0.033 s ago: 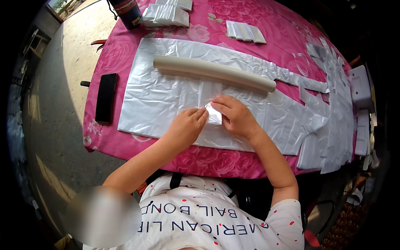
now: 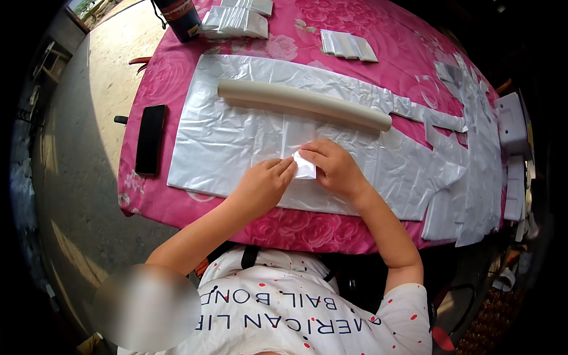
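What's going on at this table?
A person is handling a small shiny piece of clear plastic, with the left hand and right hand close together at it. Under it lies white plastic sheeting, with a pale tube resting across it beyond the hands. A dark phone lies to the left on the pink tablecloth.

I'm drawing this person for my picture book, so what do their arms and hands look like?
The left grip and right grip are bare hands: no gloves, and no rings that I can see. The left forearm and right forearm are bare too, with no watch showing. The right sleeve is short and white with red spots. A blurry patch hides the left sleeve.
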